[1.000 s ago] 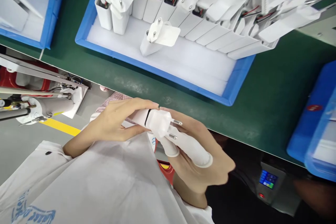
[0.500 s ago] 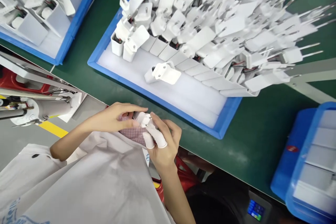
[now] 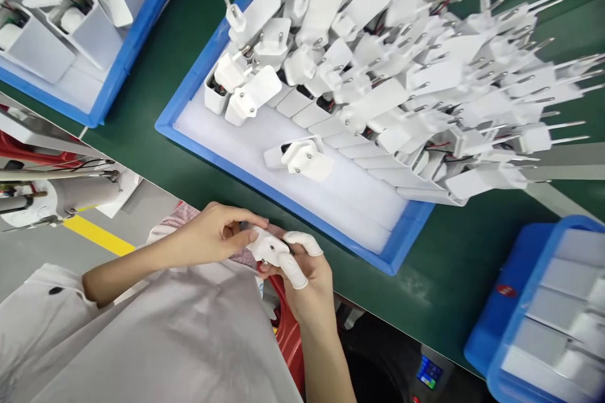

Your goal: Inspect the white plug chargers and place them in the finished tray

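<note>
REMOTE VIEW, ASSEMBLY LINE: Both hands met just off the near edge of the green counter (image 3: 449,264), over the person's lap, as I watched through the head camera. The left hand (image 3: 208,239) curled fingers and thumb over one end of a small white charger (image 3: 267,247). The right hand (image 3: 307,280) pinched the other end, two of its fingers in white rubber covers (image 3: 293,272). The fingers hid most of the charger, and I could not make out its pins. On the counter beyond, a blue tray (image 3: 283,200) held a heap of chargers (image 3: 387,69) along its far side, their pins smeared by blur toward the right. One lone charger (image 3: 305,158) lay by itself on the white liner, nearer the tray's near rim. A second tray (image 3: 125,63) at the counter's far left and a third tray (image 3: 496,327) at its near right were cut off by the frame. Below the counter's near edge a small lit screen (image 3: 428,373) showed, too small to read. A metal machine (image 3: 61,192) at the left was only partly in view.
</note>
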Motion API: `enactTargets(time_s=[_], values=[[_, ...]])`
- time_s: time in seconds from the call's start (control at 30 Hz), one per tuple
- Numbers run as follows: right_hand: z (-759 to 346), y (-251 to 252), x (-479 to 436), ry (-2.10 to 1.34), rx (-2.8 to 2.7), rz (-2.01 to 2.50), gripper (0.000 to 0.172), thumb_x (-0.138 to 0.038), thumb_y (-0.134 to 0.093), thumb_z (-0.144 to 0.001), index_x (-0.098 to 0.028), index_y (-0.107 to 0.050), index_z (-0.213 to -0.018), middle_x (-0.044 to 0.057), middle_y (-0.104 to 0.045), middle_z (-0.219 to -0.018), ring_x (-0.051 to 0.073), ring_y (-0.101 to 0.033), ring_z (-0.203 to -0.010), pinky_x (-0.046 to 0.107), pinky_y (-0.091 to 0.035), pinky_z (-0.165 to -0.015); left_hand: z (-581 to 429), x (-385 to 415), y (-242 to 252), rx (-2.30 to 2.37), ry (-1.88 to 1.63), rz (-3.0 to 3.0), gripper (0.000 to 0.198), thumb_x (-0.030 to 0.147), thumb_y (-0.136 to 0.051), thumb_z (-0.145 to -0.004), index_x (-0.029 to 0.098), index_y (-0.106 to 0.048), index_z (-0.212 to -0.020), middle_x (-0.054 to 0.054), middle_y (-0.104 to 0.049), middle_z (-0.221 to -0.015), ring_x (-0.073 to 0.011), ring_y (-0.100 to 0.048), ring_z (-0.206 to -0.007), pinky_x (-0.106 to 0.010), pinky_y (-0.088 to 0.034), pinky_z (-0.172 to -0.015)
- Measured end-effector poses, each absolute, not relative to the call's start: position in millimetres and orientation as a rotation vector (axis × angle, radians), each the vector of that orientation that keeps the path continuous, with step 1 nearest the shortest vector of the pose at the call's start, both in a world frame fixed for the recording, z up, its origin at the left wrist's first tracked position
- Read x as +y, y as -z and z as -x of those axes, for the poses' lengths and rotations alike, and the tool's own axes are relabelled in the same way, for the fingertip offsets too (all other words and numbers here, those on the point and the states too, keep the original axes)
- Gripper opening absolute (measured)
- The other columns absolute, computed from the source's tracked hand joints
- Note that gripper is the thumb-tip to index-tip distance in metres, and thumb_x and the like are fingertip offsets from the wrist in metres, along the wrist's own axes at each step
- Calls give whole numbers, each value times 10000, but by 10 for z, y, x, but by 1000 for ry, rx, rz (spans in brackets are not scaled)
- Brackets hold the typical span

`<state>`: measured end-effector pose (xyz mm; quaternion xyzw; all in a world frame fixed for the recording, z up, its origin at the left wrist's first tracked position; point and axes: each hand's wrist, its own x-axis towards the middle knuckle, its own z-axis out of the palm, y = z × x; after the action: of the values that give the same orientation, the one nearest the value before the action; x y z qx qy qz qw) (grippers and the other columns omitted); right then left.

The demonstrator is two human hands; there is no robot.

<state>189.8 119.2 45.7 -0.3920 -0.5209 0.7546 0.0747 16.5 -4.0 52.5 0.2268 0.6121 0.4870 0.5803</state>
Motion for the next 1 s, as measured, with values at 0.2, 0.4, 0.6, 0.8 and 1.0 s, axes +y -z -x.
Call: enactTargets(time_s=[0.2, 0.4, 0.6, 0.8, 1.0], values=[[-1851, -479, 1245, -2357, -1491, 1303, 351, -414, -796, -767, -266, -585, -1005, 36, -640, -1058, 158, -675, -666, 302, -610, -525, -47, 15, -544, 1302, -1109, -565, 330, 306, -555, -943, 157, -708, -1195, -129, -707, -1246, -175, -693, -791, -233, -548, -602], [-1867, -551, 1166, -2199, -1602, 1340, 302, -384, -773, -810, -288, -573, -1015, 32, -645, -1085, 147, -664, -680, 306, -604, -596, 53, 88, -615, 1222, -1082, -629, 322, 198, -540, -922, 145, -696, -1199, -108, -705, -1260, -198, -719, -892, -233, -563, -647], [-1843, -523, 1216, -2270, -1602, 1230, 272, -368, -764, -819, -276, -559, -972, 28, -634, -1073, 148, -656, -678, 292, -577, -570, -9, 85, -621, 1332, -1110, -679, 313, 221, -524, -934, 73, -702, -1143, -166, -719, -1193, -173, -710, -769, -234, -556, -604], [-1825, -451, 1224, -2300, -1607, 1079, 266, -370, -734, -842, -278, -533, -989, 19, -623, -1060, 111, -606, -612, 289, -571, -583, -139, 17, -601, 1339, -1194, -562, 317, 277, -532, -945, 111, -701, -1155, -138, -706, -1185, -141, -682, -720, -234, -577, -624], [-1824, -329, 1127, -2164, -1612, 1047, 350, -436, -715, -831, -289, -501, -1065, 30, -627, -1045, 162, -639, -730, 275, -553, -552, -145, -21, -581, 1387, -1147, -547, 388, 404, -597, -920, 124, -689, -1173, -51, -709, -745, -129, -602, -513, -238, -516, -511]])
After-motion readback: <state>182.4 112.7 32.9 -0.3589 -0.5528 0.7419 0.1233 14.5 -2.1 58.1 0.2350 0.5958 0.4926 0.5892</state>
